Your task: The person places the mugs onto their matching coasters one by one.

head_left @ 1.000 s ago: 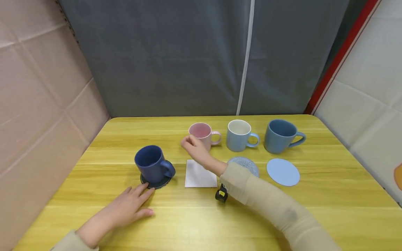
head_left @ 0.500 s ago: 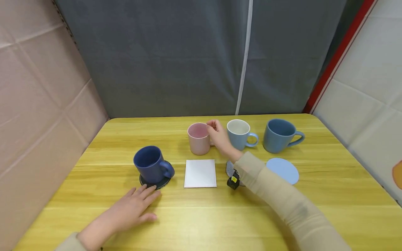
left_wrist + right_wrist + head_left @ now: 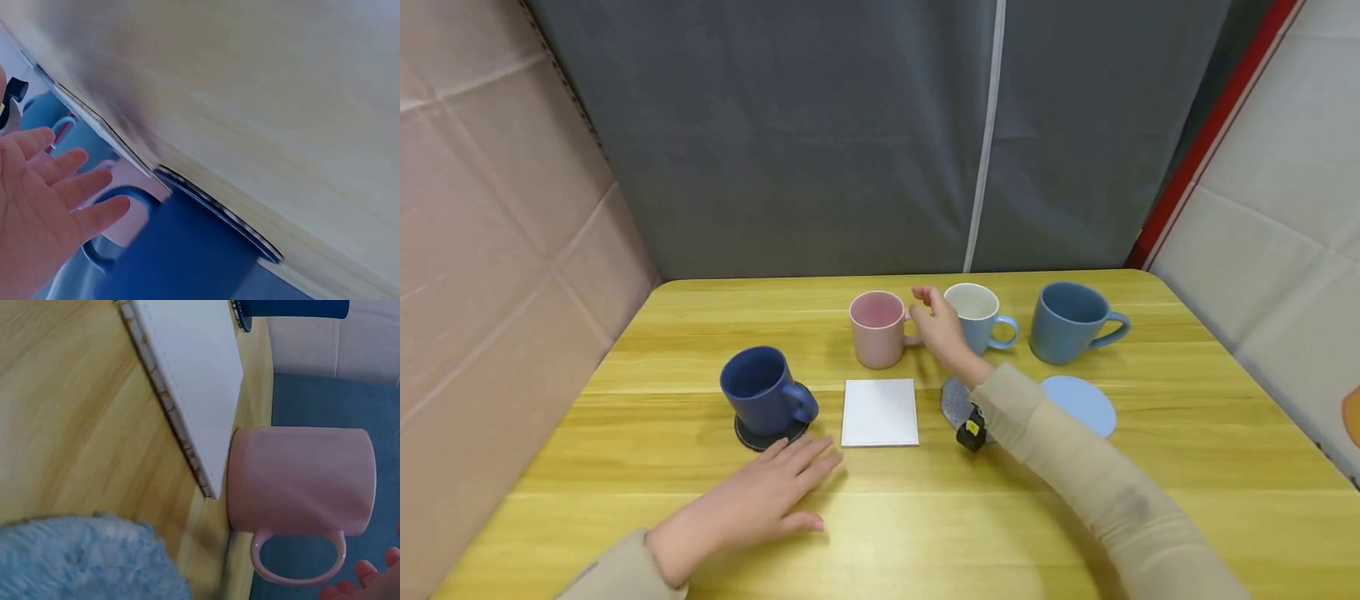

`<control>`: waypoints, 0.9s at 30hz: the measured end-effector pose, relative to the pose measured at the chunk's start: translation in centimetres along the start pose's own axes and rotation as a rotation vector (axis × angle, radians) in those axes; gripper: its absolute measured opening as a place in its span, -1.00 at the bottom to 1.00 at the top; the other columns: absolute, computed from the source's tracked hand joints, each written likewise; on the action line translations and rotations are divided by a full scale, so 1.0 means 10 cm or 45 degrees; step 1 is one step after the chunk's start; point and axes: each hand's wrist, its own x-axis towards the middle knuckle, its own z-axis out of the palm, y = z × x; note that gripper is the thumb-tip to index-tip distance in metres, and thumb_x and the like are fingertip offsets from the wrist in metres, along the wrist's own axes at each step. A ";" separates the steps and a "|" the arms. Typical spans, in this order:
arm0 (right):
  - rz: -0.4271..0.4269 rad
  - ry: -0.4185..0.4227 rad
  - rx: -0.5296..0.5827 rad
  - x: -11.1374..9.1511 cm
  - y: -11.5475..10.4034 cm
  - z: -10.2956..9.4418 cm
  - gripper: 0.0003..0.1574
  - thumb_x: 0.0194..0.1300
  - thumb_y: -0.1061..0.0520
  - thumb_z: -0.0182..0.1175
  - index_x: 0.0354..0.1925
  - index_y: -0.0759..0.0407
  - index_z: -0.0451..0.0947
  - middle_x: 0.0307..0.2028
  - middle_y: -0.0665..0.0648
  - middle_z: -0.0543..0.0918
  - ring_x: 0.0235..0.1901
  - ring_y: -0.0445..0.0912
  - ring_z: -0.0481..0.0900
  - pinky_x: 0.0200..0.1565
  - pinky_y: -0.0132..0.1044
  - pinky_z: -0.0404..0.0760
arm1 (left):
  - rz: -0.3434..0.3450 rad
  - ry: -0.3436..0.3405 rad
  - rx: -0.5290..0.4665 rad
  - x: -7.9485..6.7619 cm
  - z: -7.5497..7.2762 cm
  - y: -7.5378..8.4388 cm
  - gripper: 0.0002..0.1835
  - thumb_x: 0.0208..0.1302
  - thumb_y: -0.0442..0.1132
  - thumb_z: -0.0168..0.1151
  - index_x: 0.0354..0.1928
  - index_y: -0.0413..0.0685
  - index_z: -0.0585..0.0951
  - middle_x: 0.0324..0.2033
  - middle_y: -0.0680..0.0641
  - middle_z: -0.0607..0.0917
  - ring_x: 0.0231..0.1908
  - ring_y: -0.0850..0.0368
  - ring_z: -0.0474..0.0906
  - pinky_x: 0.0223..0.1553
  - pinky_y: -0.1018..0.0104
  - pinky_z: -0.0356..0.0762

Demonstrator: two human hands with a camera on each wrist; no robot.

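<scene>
A pink mug [image 3: 877, 343] stands upright behind a white square coaster [image 3: 880, 413]. Beside its handle, my right hand [image 3: 942, 335] hovers with loosely bent fingers. In the right wrist view, the fingertips [image 3: 365, 573] are near the pink mug's handle [image 3: 299, 578] with a gap between. To the left, a navy mug [image 3: 760, 402] sits on a round dark coaster [image 3: 748, 437]. My left hand [image 3: 760, 500] is spread out in front of that coaster, holding nothing. The left wrist view shows its straight fingers [image 3: 84, 187] near the navy mug's handle [image 3: 139, 195].
Right of the pink mug stand a light blue mug [image 3: 979, 335] and a blue-grey mug [image 3: 1058, 340]. A fuzzy speckled coaster [image 3: 955, 402], partly hidden by my right arm, and a pale blue round coaster [image 3: 1081, 403] lie before them. A grey curtain [image 3: 790, 150] hangs behind the table.
My right hand has moved rightward from in front of the pink mug to beside its handle. The left hand has shifted right, away from the dark coaster. The mugs stay put.
</scene>
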 end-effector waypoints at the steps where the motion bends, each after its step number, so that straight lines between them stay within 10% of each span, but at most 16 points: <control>1: 0.003 -0.001 0.005 -0.01 0.01 0.00 -0.49 0.28 0.20 -0.11 0.19 0.31 0.29 0.21 0.25 0.36 0.26 0.08 0.20 0.28 -0.07 0.16 | 0.007 -0.001 0.003 0.03 0.01 0.01 -0.24 0.22 0.27 -0.07 0.33 -0.07 0.24 0.30 -0.21 0.27 0.27 -0.20 0.19 0.17 -0.15 0.22; 27: 0.246 0.015 0.049 0.02 0.31 0.21 -0.39 0.30 0.06 -0.19 0.28 0.26 0.14 0.27 0.21 0.28 0.26 -0.01 0.23 0.27 -0.19 0.20 | -0.011 -0.198 -0.092 0.39 0.04 0.04 -0.17 0.22 0.29 -0.08 0.37 -0.12 0.14 0.39 -0.20 0.03 0.36 -0.19 -0.04 0.26 -0.12 0.07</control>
